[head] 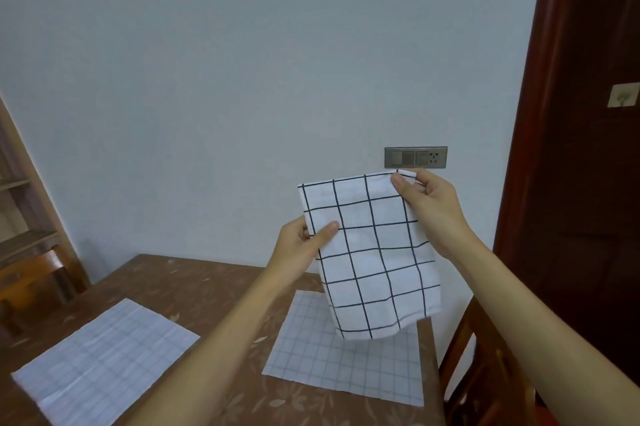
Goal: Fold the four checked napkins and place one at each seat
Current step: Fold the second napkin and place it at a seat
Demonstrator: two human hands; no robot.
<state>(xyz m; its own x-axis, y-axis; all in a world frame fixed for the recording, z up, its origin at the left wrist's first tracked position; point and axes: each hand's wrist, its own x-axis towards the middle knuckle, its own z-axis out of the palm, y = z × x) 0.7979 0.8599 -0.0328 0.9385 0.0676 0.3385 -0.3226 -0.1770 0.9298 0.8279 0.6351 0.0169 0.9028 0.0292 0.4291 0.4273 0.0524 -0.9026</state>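
No text, label, brand, number or sign can be read anywhere in the view, since only unlettered grid lines are printed on the checked napkin and no lettering can be made out on the wall switch panel.

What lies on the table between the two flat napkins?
Nothing lies there: in the head view, bare patterned table separates the left flat napkin from the right flat napkin; only the left forearm crosses above it.
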